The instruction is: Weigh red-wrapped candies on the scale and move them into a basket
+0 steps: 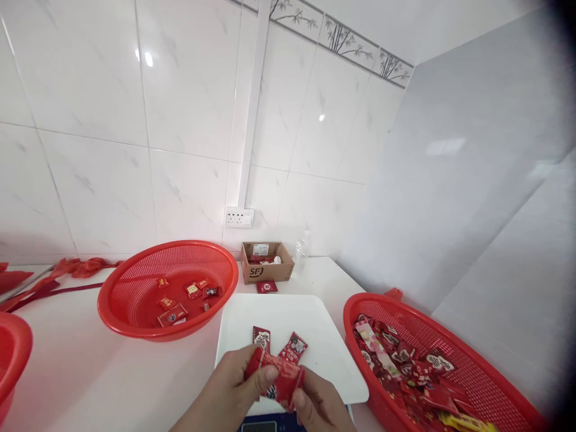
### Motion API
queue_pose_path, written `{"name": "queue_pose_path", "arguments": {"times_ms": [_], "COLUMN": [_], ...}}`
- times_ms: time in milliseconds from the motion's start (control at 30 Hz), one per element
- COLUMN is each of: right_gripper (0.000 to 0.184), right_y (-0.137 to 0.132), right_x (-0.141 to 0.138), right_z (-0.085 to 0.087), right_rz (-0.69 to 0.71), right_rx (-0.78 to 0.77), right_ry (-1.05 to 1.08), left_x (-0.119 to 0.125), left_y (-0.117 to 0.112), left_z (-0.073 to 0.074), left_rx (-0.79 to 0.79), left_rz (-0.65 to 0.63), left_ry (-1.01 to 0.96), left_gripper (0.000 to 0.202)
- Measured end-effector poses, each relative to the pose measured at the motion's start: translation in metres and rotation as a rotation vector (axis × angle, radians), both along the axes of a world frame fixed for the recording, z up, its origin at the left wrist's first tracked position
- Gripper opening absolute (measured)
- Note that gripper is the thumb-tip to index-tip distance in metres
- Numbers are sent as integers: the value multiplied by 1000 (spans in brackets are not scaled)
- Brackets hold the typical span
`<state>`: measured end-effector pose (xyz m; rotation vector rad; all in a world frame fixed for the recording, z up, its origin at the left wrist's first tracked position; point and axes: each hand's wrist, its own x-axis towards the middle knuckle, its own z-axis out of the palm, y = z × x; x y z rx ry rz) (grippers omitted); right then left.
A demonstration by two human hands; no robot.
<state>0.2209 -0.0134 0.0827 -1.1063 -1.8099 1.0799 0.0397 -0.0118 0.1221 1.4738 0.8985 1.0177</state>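
Between my two hands is a small red candy packet (284, 384), held over the near part of a white scale tray (315, 318). My left hand (240, 381) pinches its left side, thumb on top. The fingers of my right hand (317, 399) close on its right edge. Just beyond my fingers, two more red packets lie on the tray: a dark red packet (261, 337) at the left and a red packet with a cartoon print (294, 347) at the right. Part of the scale's dark blue base (288, 422) shows beneath my hands.
A red basket (360, 300) full of packets stands at the right. At the left, another red basket (130, 324) holds several packets. Behind the tray are a cardboard box (270, 274), a red packet (267, 287) and a clear bottle (302, 255). Red ribbon (90, 267) lies far left.
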Motion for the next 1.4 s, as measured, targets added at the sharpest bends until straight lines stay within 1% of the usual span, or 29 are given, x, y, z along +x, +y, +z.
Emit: {"name": "queue_pose_path", "arguments": {"times_ms": [33,100,167,233,300,367,433,533,600,733,800,867,933,1067,1100,1200,1267,1333,1400], "right_gripper": [52,44,35,30,29,29,31,32,35,43,43,43,43,43,42,43,43,43,43], "right_y": [3,10,16,23,31,42,53,62,60,49,49,54,61,72,73,75,74,72,69], "right_x": [2,5,6,8,9,11,12,9,2,-16,-21,-21,-16,1,5,17,23,27,28], "right_z": [3,8,6,1,-5,-8,-7,0,7,14,14,13,12,11,10,8,6,6,7], "right_rz": [17,2,-15,24,57,38,-11,-60,1,246,270,240,173,20,-5,-49,-58,-65,-76], "right_rx": [55,155,244,280,277,272,278,286,323,374,356,324,309,314,307,269,234,212,213], "right_ry": [-48,-151,-270,-397,-494,-552,-600,-660,-696,-755,-799,-850,-877,-876,-882,-913,-918,-912,-905], "left_x": [-4,-11,-18,-22,-25,-25,-24,-23,-22,-22,-21,-20,-19,-17,-17,-16,-15,-14,-14], "left_y": [2,5,8,9,8,6,4,3,2,1,1,1,3,7,9,14,16,18,19], "left_z": [1,2,5,8,11,13,14,16,18,17,15,12,8,-3,-6,-14,-18,-20,-20], "left_rx": [9,21,20,19,15,10,-6,-28,-28,-17,-7,1,13,67,76,85,136,223,290], "left_rz": [60,168,228,229,206,190,178,150,129,99,79,57,54,107,131,188,203,218,219], "left_ry": [37,109,169,216,247,271,305,347,346,316,315,338,400,581,625,779,876,936,972], "left_gripper": [38,42,43,42,41,41,40,35,30,25,22,21,21,16,19,46,55,54,45]}}
